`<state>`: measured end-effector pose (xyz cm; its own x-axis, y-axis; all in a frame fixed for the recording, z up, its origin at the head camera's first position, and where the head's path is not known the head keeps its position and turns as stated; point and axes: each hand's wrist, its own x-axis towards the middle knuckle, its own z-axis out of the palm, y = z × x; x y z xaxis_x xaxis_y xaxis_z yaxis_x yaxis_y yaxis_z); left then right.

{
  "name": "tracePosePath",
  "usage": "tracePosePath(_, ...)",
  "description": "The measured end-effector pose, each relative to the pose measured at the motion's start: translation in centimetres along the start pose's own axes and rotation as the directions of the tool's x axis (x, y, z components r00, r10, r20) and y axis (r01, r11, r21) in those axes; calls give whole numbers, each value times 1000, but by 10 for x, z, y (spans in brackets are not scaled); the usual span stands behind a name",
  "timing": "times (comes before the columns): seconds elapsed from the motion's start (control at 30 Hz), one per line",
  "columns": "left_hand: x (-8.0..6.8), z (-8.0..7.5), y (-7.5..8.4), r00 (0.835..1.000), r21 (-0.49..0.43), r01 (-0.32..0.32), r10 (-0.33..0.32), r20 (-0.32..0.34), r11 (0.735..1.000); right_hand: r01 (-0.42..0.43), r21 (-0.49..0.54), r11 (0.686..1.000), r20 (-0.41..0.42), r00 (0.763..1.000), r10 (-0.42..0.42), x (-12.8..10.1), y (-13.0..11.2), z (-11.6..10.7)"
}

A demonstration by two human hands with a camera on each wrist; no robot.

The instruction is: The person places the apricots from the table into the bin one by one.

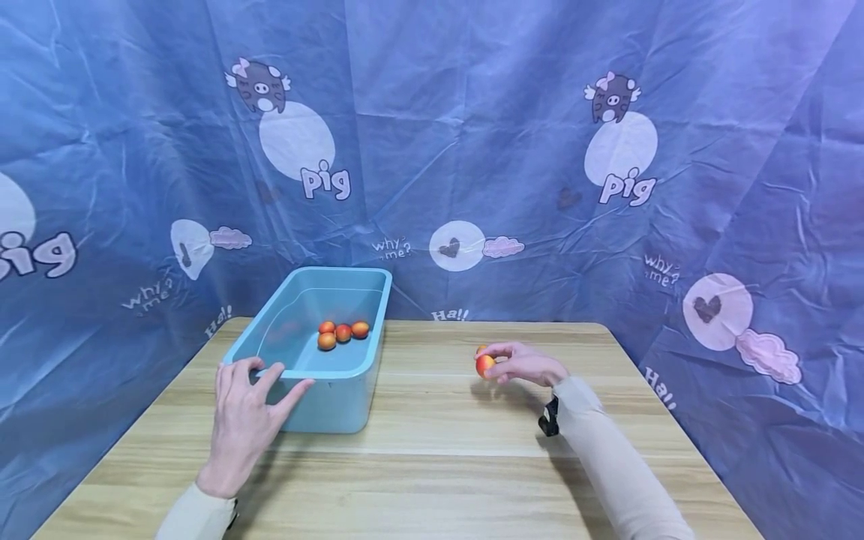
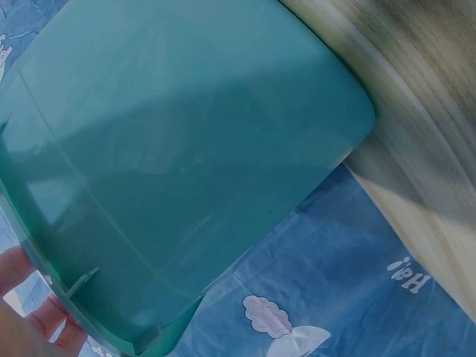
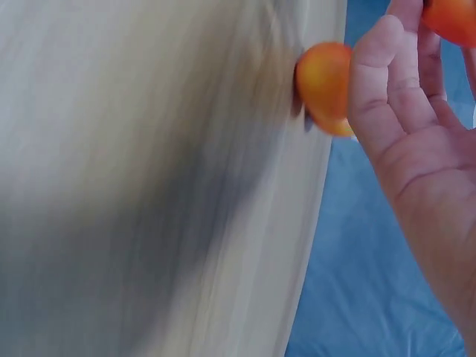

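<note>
My left hand (image 1: 244, 416) grips the near rim of a light blue plastic bin (image 1: 324, 401), its fingers bent over the edge. In the left wrist view, fingers (image 2: 48, 316) show at the rim beside the bin's wall. Several red-and-orange round fruits (image 1: 327, 341) lie grouped on the bin floor. To the right of the bin, my right hand (image 1: 523, 366) pinches a small red-and-yellow fruit (image 1: 485, 366) between thumb and fingers above the table. Beyond that hand, similar orange-yellow fruits (image 3: 322, 78) sit on the table, partly hidden by fingers in the right wrist view.
The bin stands on the left part of a wooden table (image 1: 432, 480). A blue printed cloth (image 1: 418, 135) hangs behind the table and along both sides. A black strap (image 1: 550, 417) is on the right wrist.
</note>
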<state>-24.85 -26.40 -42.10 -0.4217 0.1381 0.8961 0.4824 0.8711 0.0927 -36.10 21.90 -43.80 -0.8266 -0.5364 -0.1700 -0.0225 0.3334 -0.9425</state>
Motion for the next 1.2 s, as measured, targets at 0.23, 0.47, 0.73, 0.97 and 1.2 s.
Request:
tracePosePath(0.23, 0, 2, -1, 1000, -3, -3, 3, -6, 1000, 6, -40, 999, 7, 1000, -6, 16, -7, 10)
tracePosePath(0.47, 0, 3, -2, 999, -10, -13, 12, -30, 1000, 23, -81, 996, -38, 999, -26, 35, -10, 23)
tracePosePath(0.73, -2, 2, 0, 999, -2, -23, 23, -42, 1000, 95, -131, 987, -47, 994, -102, 55, -18, 38)
tracePosePath(0.97, 1, 2, 1, 999, -6, -25, 25, -40, 1000, 118, -167, 979, -51, 990, -128, 63, -30, 44)
tracePosePath(1.2, -2, 2, 1, 998, -15, -27, 26, -48, 1000, 133, -65, 989, -47, 990, -136, 69, -39, 52)
